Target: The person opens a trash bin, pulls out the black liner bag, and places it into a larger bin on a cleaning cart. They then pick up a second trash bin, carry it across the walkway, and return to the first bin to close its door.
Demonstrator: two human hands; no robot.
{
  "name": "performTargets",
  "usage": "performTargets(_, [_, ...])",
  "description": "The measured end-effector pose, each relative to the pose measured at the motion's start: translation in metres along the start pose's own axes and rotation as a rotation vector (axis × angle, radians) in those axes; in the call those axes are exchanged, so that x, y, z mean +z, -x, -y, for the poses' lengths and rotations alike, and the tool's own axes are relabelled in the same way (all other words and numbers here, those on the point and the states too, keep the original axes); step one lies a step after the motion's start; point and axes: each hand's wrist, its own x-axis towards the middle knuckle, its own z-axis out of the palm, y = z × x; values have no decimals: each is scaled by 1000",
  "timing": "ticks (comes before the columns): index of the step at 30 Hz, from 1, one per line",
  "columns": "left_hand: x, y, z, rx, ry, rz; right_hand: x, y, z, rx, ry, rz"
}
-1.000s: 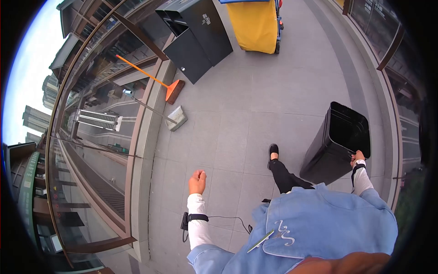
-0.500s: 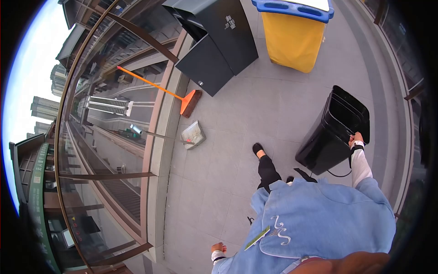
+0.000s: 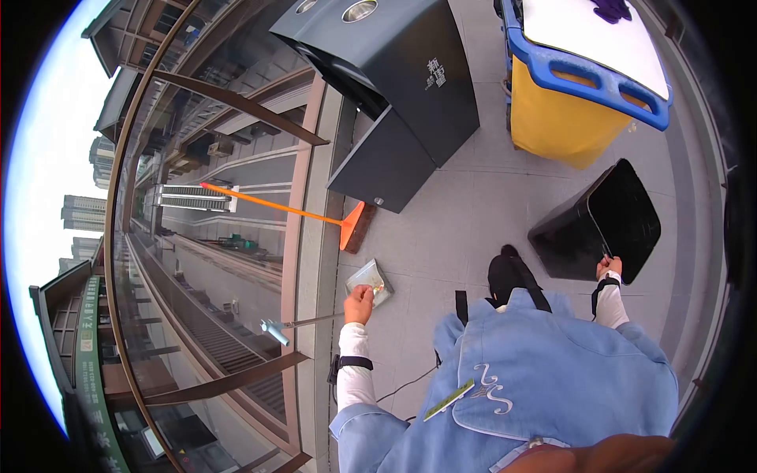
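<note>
The black bin (image 3: pixel 569 243) is held tilted above or on the grey paving, near the yellow-bagged cart; whether its base is touching the floor cannot be told. Its rim is grasped by the right hand (image 3: pixel 608 266), with the fingers closed on the near edge. The left hand (image 3: pixel 359 304) is held out with its fingers curled in, and in the view it overlaps the long-handled dustpan (image 3: pixel 369 276); nothing can be seen gripped in it. Beside the dustpan, the orange broom (image 3: pixel 351 229) is leaned toward the glass railing (image 3: pixel 213 276). Farther out, the dark grey litter cabinet (image 3: pixel 426 94) is seen with its door (image 3: pixel 386 162) opened. On the cart (image 3: pixel 564 118), a purple cloth (image 3: pixel 612 9) is laid on the white lid (image 3: pixel 587 39).
</note>
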Motion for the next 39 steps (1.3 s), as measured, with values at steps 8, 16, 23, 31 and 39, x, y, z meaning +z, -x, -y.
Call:
performTargets(8, [12,-176,-67,242,-296,-274,58,64,-86,196,-16,-278])
performTargets(16, [-4,-281,-72,122,-394,-209,135,102,-133,270,37,-485])
performTargets(23, [0,-355,-37,122,-389,71,196,145,-152,220,281,-381])
performTargets(31, [-29,-433,1,454,-225,356,369,276,-157,-277,849,-43])
performTargets(39, [-26,-470,0,435,-168,612,636,477,-184,-1310,823,388])
